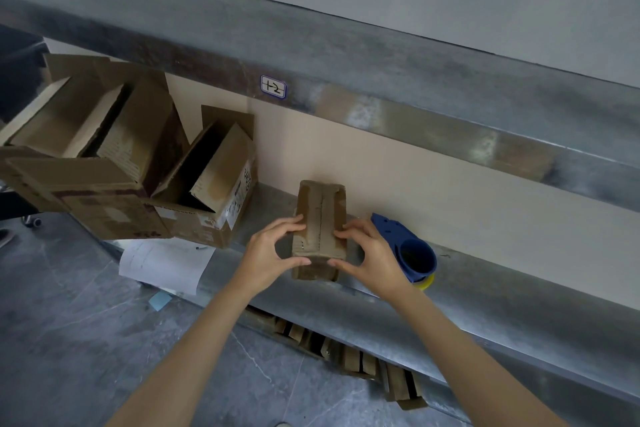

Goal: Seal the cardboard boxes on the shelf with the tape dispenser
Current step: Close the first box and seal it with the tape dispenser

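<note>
The left hand and right hand are gripping a small cardboard box, which is lying on the metal shelf with its flaps closed and its seam running from twelve to six o'clock. The left hand is clamping it from nine o'clock, the right from three o'clock. Their fingers are curling onto the top flaps and the thumbs are pressing the near end. The blue tape dispenser is resting on the shelf at three o'clock of the box, just behind the right hand. Two open boxes are sitting at ten o'clock.
</note>
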Tool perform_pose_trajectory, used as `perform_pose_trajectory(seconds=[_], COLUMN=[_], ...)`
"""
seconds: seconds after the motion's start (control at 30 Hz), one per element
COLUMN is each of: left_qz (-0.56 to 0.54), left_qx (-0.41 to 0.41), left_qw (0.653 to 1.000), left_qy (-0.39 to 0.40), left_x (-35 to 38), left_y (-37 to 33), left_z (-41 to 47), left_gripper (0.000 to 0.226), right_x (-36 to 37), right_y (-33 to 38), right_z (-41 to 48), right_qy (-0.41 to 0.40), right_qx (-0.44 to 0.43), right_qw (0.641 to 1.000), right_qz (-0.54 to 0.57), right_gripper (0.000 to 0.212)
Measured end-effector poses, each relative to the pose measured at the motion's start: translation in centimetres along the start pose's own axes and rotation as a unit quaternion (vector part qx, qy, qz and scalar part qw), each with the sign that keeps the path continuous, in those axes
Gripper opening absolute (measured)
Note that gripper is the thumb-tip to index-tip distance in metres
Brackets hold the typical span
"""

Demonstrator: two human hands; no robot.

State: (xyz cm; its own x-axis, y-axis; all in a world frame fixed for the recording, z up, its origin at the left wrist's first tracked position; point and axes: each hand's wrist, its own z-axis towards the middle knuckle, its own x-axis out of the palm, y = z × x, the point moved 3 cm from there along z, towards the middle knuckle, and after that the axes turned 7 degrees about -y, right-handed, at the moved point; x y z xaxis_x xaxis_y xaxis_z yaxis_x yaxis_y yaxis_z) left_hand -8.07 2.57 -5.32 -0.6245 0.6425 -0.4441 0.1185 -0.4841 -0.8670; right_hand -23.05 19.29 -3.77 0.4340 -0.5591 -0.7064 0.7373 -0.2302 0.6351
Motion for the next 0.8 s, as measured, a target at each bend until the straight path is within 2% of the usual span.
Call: perform_pose_trajectory(seconds=[0.1,0.2,0.3,0.4,0.47,0.53,0.6,0.7,0.8], left_qz=[-0.010,-0.002,0.033,0.062,0.058,0.076,0.096,0.077,0.024], left_qx=[-0.012,-0.031,-0.028,-0.044,-0.076,-0.095,-0.096,-0.095,-0.090], left_qw=[1.000,1.000,0.998,0.992,0.989,0.986,0.983,0.984,0.991], left_qy=[0.024,-0.002,-0.045,-0.098,-0.114,-0.118,-0.127,-0.130,-0.101], left_x=[-1.4,-3.2,-3.6,-3.0,-2.6,-2.2,-1.8,-1.5,-1.9], left_y=[0.3,1.1,1.6,1.2,0.7,0.3,0.0,0.1,0.5], left_z=[0.2,0.0,-0.8,-1.7,-2.2,-2.4,-2.6,-2.5,-2.0], left_gripper=[0.061,0.059,0.053,0.048,0.056,0.080,0.091,0.086,0.083], right_x=[0.1,0.9,1.8,2.6,3.1,3.0,2.4,1.4,0.8], right_y=[0.0,0.5,1.2,2.4,3.1,3.2,2.5,0.4,-1.0], right_z=[-0.2,0.3,1.1,1.7,1.9,2.2,2.9,3.6,3.7], right_qy=[0.043,0.078,0.040,0.001,-0.006,-0.006,-0.013,0.031,0.071], right_qx=[-0.038,-0.055,-0.064,-0.078,-0.096,-0.105,-0.079,0.002,0.049], right_qw=[0.998,0.995,0.996,0.993,0.989,0.988,0.992,0.994,0.996], right_qz=[-0.025,-0.039,-0.048,-0.086,-0.112,-0.111,-0.101,-0.103,-0.032], right_gripper=[0.056,0.055,0.043,0.042,0.044,0.050,0.062,0.078,0.072])
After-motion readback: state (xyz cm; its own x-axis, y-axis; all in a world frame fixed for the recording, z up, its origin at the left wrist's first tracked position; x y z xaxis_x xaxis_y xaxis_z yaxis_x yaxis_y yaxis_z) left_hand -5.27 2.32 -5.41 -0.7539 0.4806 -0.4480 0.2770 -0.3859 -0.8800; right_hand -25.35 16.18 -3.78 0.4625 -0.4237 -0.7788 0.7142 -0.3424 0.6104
